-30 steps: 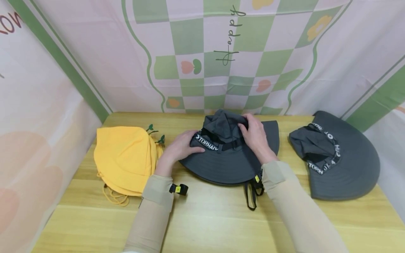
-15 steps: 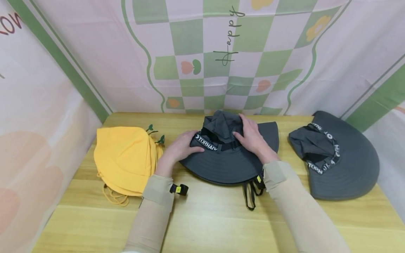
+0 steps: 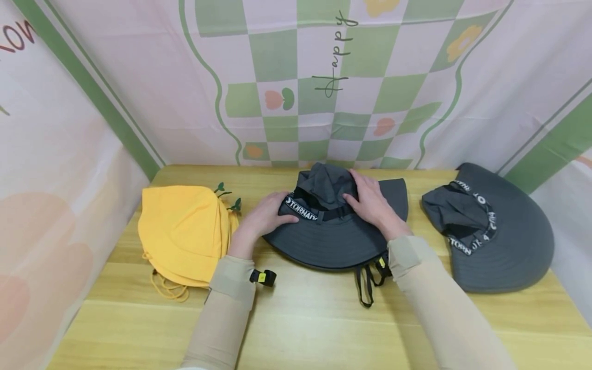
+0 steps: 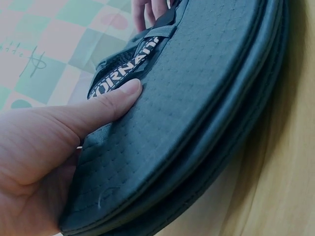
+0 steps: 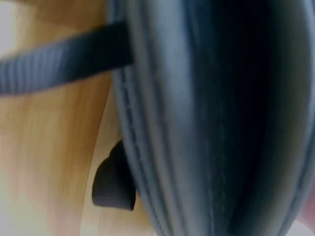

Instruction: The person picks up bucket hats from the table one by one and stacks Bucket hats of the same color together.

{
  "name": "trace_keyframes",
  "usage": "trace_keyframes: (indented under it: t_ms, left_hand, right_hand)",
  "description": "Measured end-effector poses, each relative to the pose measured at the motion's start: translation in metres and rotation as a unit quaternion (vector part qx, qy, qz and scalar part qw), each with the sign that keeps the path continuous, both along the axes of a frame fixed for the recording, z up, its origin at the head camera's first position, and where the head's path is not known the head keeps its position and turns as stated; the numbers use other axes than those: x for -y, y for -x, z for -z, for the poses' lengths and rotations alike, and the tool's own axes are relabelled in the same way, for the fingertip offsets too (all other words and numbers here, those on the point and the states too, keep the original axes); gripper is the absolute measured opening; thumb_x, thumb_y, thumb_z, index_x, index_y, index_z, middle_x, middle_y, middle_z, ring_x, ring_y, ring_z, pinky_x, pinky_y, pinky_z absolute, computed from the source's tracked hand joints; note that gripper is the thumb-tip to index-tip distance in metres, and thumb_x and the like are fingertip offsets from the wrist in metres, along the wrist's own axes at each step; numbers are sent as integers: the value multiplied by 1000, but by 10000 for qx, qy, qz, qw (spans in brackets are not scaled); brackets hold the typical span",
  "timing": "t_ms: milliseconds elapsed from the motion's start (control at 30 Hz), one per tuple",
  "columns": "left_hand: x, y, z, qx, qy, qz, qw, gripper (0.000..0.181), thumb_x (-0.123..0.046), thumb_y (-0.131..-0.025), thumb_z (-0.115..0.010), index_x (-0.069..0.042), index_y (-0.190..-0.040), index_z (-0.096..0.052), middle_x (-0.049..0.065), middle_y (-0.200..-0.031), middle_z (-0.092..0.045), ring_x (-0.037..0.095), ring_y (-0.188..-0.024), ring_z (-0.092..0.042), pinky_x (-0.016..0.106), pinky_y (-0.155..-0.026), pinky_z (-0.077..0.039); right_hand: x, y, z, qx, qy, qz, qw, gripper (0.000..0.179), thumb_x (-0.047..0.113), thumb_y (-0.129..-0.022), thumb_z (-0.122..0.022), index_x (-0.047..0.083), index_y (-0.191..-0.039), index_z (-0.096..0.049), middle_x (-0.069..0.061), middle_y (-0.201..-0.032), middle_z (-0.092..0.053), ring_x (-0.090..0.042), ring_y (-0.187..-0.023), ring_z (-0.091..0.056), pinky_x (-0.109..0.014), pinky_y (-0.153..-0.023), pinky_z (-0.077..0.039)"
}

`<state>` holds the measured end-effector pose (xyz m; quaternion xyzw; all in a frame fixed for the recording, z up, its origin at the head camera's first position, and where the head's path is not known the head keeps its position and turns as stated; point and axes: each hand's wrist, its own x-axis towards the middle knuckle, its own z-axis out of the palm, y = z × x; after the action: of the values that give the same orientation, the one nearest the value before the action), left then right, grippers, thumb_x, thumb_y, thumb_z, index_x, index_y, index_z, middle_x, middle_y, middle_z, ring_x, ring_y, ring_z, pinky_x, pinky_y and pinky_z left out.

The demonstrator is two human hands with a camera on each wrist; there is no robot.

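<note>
A dark grey sun hat (image 3: 319,246) with a white-lettered band lies mid-table in the head view, brim toward me. Several brim layers (image 4: 216,132) show stacked in the left wrist view. My left hand (image 3: 265,218) grips the brim's left side, thumb on top, fingers underneath. My right hand (image 3: 370,200) holds the right side of the crumpled crown (image 3: 326,182), thumb on its near face; the other fingers are partly hidden. Black chin straps (image 3: 367,293) hang below the brim. The right wrist view shows blurred brim edges (image 5: 162,123) close up, with a strap (image 5: 64,59).
Yellow hats (image 3: 182,231) lie stacked at left, with a cord and small green leaf trims (image 3: 236,204). Another dark grey hat (image 3: 513,241) lies at the table's right edge. A printed cloth (image 3: 319,123) hangs behind the wooden table (image 3: 314,329).
My right hand has shifted slightly left along the crown, its thumb now lower on the near face. The crown has sunk a little. My left hand keeps its grip on the brim.
</note>
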<state>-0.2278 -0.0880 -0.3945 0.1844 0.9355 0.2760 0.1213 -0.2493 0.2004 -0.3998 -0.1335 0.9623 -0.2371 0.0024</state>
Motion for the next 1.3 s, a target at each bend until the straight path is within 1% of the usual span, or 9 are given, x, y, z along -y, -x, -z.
trace_keyframes:
  t_ms: [367,567,600,667,833,1000,1067,1167,1300]
  left_hand:
    - [1,-1,0,47,-72,-140,9999,78,-42,-93,-69,-7,-154,-36,15,-159,-38,32,-149,-35,46,-122,-30]
    - [1,1,3,-88,-27,-314,9995,77,-43,-93,-70,-10,-154,-38,16,-157,-41,35,-147,-36,48,-121,-31]
    - [0,1,3,-106,-15,-342,9994,76,-43,-92,-70,-10,-154,-38,16,-157,-41,35,-147,-36,48,-121,-31]
    - [0,1,3,-164,9,-392,9991,76,-42,-92,-70,-11,-154,-39,16,-155,-43,35,-145,-39,48,-120,-33]
    - [-2,0,4,-327,59,-424,9985,74,-41,-92,-71,-11,-153,-41,18,-149,-49,36,-140,-45,48,-117,-37]
    - [-3,0,6,-325,96,-435,9985,73,-40,-92,-70,-10,-152,-41,18,-150,-48,36,-140,-45,48,-117,-37]
    - [-3,1,6,-317,105,-434,9985,73,-40,-93,-70,-9,-152,-41,18,-151,-48,36,-141,-45,47,-118,-36]
    - [-3,1,6,-306,95,-429,9986,73,-40,-93,-70,-9,-152,-41,18,-152,-47,36,-142,-44,47,-119,-35]
    - [-3,1,7,-325,102,-421,9985,72,-39,-93,-70,-9,-152,-41,18,-152,-47,36,-141,-44,47,-119,-35]
  right_hand:
    - [-15,-4,-5,-341,107,221,9991,49,14,-102,-52,-3,-147,-41,-29,-147,-44,-48,-140,-34,-60,-117,-27]
    - [-37,-7,-4,-929,153,273,9952,41,8,-98,-54,-7,-136,-51,-30,-133,-55,-47,-130,-46,-58,-113,-32]
    - [-41,-7,-5,-962,160,273,9949,40,7,-98,-55,-8,-135,-52,-31,-131,-56,-47,-128,-47,-58,-112,-33]
    - [-49,-9,-7,-888,136,310,9955,40,7,-98,-54,-8,-135,-52,-32,-132,-55,-48,-128,-46,-59,-112,-33]
    - [-70,-13,-12,-458,-139,462,9978,41,10,-101,-50,-7,-138,-49,-33,-138,-50,-50,-132,-42,-62,-112,-32]
    - [-93,-17,-12,-390,-384,499,9973,40,7,-100,-50,-9,-136,-49,-34,-137,-51,-51,-129,-44,-64,-109,-34]
    - [-102,-19,-11,-351,-459,519,9970,40,5,-98,-49,-10,-136,-48,-35,-137,-49,-52,-130,-42,-65,-109,-33]
    - [-114,-21,-9,-452,-605,545,9957,42,2,-95,-48,-10,-135,-48,-36,-136,-48,-54,-128,-41,-66,-109,-32]
    - [-130,-22,-6,-950,-762,432,9916,42,-3,-88,-51,-11,-129,-51,-37,-126,-52,-56,-119,-46,-67,-103,-36]
